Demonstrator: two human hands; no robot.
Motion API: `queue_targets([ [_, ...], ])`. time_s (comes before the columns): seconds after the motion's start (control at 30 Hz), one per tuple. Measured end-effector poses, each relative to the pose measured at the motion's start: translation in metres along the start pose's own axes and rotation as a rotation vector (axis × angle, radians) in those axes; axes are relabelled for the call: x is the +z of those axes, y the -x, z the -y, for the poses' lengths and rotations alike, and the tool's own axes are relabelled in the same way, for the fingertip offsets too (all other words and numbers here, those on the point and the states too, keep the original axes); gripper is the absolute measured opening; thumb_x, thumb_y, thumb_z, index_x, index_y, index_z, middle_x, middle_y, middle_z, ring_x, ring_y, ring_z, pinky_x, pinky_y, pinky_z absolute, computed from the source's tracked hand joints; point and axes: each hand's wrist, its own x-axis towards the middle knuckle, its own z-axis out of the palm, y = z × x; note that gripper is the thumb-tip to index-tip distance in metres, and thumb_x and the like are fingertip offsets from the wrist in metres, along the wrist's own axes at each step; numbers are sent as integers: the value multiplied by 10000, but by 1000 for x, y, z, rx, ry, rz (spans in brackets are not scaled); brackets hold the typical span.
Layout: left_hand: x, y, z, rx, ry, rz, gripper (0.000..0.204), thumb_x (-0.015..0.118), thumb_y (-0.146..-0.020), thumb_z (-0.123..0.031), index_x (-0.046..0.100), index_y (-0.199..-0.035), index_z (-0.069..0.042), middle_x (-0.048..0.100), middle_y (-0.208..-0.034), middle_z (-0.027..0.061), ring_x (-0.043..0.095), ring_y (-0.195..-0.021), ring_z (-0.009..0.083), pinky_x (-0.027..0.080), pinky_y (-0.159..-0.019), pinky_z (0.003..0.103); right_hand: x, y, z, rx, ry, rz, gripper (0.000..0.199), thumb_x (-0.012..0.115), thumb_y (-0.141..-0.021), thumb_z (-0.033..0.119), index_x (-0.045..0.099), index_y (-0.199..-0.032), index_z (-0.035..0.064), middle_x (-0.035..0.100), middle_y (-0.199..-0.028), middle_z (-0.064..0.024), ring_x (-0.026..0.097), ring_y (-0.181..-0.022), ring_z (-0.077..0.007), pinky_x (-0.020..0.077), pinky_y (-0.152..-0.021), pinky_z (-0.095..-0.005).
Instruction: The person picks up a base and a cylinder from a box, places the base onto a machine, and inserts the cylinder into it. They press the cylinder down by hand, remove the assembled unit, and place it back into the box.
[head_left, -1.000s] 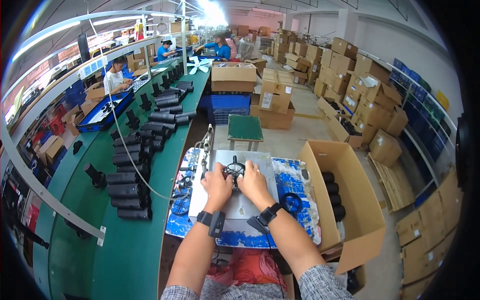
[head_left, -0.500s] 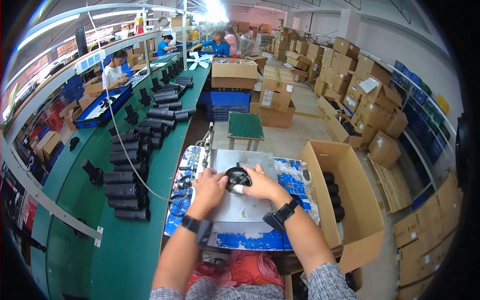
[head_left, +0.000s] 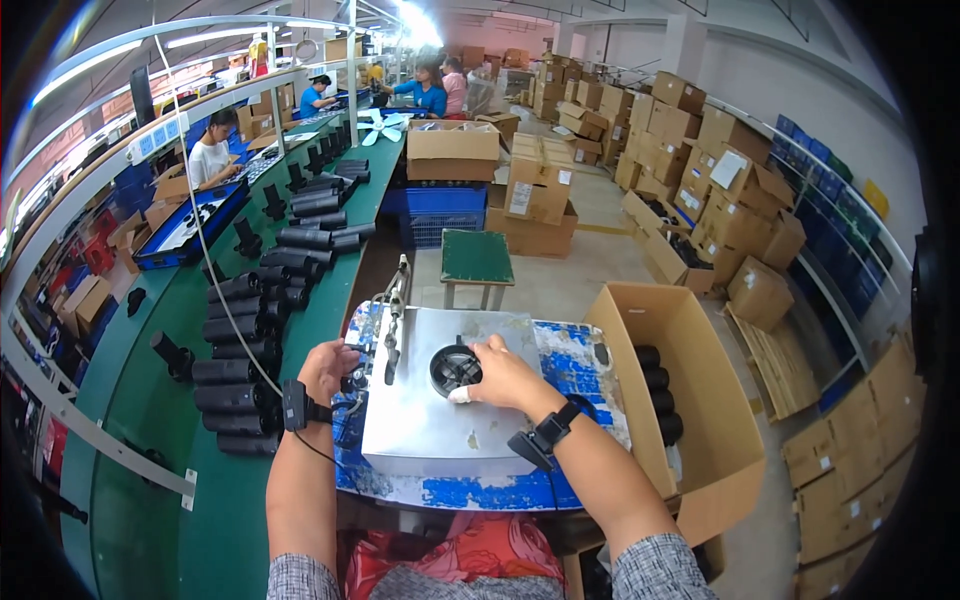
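Note:
My right hand [head_left: 500,378] grips a round black plastic part [head_left: 455,371] with ribs across its middle, thumb and fingers at its right side. The part rests on a smooth metal block [head_left: 420,430]. My left hand [head_left: 328,368] is off to the left of the block, among small black and metal pieces [head_left: 357,380]. Its fingers are bent and drawn together; whatever is in them is hidden. Between the hands, a metal toggle clamp [head_left: 396,315] stands on the block's left side. Both wrists wear black strapped devices.
Beneath the block is a worn blue-and-white board [head_left: 575,365]. On the left, a green bench [head_left: 235,500] carries rows of black tubes [head_left: 235,372]. An open carton [head_left: 700,400] with black tubes stands right. Ahead is a green stool [head_left: 477,258]. People work farther along the bench.
My left hand has let go of the round part and moved left to the small pieces beside the block. My right hand still holds the part; the view has shifted slightly.

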Motion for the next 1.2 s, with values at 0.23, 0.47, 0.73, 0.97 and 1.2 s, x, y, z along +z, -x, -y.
queue_targets([
  [0.23, 20, -17, -10, -136, -177, -39, 481, 576, -1057, -318, 602, -1376, 42, 740, -1247, 219, 551, -1399, 390, 295, -1218, 525, 5, -5, -12, 27, -2, -1, 1016, 924, -716, 499, 544, -1491, -38, 530, -1407, -247, 641, -1244, -439, 530, -1078, -444],
  [0.47, -104, -37, -20, 331, -798, -162, 397, 629, -1035, -290, 677, -1304, -1, 751, -1180, 228, 684, -1219, 360, 506, -993, 458, 17, -19, 34, -167, -57, 11, 974, 895, -762, 448, 515, -1507, -53, 525, -1417, -259, 668, -1198, -431, 548, -1055, -426],
  [0.73, 47, 237, -18, 1355, -1098, 314, 174, 715, -921, -31, 711, -1095, -32, 699, -1127, 144, 683, -966, 353, 558, -827, 433, -134, 126, -32, -283, -77, 2, 678, 790, -952, 371, 573, -1490, 22, 607, -1279, -153, 656, -962, -230, 562, -861, -365],
  [0.97, 19, 259, 3, 1245, -1251, 497, 214, 744, -928, -93, 728, -1140, -67, 699, -1191, 130, 691, -1044, 360, 571, -877, 442, -324, 357, 29, 179, 151, -127, 691, 885, -815, 267, 641, -1417, 29, 707, -1122, -85, 668, -892, -142, 539, -751, -274],
  [1.2, 90, 201, 31, 1329, -1239, 392, 316, 749, -957, -214, 706, -1242, -84, 666, -1294, 131, 706, -1029, 348, 588, -862, 445, -357, 192, 34, -59, 262, -165, 572, 804, -903, 263, 629, -1400, 40, 706, -1108, -108, 689, -975, -230, 575, -877, -374],
])
